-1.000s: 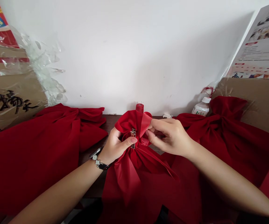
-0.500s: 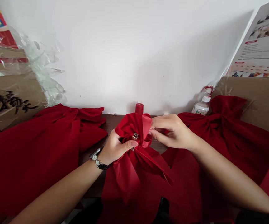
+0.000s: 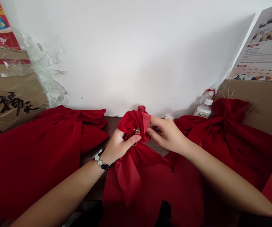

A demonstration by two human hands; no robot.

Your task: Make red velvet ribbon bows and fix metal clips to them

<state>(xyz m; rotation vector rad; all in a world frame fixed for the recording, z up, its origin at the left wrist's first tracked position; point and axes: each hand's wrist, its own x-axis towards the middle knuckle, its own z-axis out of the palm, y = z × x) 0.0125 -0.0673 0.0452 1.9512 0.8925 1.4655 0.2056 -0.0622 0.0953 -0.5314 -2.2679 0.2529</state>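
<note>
At counter center: left hand clenched round gathered neck of red cloth bag, thumb beside metal clip; right hand pinching red flap. Red spool behind; bow-tied bag to left, another to right.

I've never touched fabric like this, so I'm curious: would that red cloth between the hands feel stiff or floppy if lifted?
Probably floppy: the red cloth falls in soft folds below the metal clip. It likely weighs little, since it bunches tightly there.
</note>
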